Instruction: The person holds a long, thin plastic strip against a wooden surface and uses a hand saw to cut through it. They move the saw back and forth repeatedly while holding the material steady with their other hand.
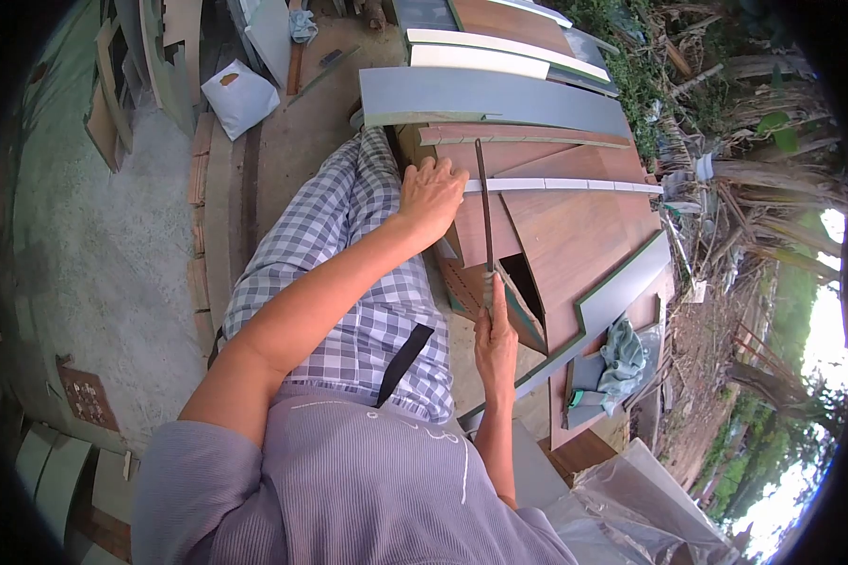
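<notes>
My left hand (433, 200) is closed over the near end of a narrow white strip (575, 185), which has short marks across it and lies across the brown boards. In my right hand (496, 331) is the handle of a long, thin, dark-bladed tool (486, 212), seen nearly edge-on. Its blade overlaps the strip just beyond my left hand, and its tip reaches towards a reddish-brown strip (528, 137). Beneath these lie brown boards (584, 240), with a dark opening (522, 282) beside my right hand.
A wide grey board (490, 97) and cream strips (509, 55) lie farther up the work surface. At right are an angled grey piece (624, 282) and a blue-green cloth (622, 363). Panels (165, 56) and a white sack (241, 100) stand at left; clear plastic sheeting (622, 499) is at lower right.
</notes>
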Motion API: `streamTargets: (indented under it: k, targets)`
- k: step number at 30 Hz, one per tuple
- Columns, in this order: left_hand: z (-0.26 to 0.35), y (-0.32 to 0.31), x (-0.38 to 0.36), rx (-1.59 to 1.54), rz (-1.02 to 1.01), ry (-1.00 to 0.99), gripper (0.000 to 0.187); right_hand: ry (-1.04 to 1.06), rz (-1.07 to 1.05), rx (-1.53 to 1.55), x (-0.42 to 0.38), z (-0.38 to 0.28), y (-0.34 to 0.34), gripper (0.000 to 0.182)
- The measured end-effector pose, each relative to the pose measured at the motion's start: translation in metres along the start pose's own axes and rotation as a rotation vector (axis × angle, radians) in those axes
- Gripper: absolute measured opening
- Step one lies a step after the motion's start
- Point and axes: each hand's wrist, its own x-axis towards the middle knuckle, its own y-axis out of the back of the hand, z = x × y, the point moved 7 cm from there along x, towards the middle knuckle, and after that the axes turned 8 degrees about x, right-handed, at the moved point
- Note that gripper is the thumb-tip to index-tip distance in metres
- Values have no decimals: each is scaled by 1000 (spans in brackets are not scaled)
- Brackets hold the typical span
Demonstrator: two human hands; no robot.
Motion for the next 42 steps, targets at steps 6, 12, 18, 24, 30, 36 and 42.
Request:
streamTargets:
  k: [6, 12, 18, 24, 30, 36, 42]
  targets:
    - [6, 3, -7, -5, 3, -22, 20, -14, -69, -63, 73, -33, -11, 56]
    - [-7, 5, -2, -18, 23, -2, 21, 176, 64, -38, 13, -11, -15, 57]
    - [-4, 2, -1, -14, 50, -62, 23, -79, 46, -3, -8, 3, -10, 57]
    - [-12, 8, -15, -12, 21, 0, 24, 54, -46, -109, 80, -50, -26, 61]
    - [-24, 13, -12, -40, -35, 24, 25, 141, 31, -48, -6, -7, -20, 58]
    - [-27, 13, -7, -41, -23, -35, 25, -1, 12, 1, -79, 13, 6, 56]
    - [-53, 21, -16, -25, -110, 13, 28, -29, 206, -2, -23, 7, 30, 56]
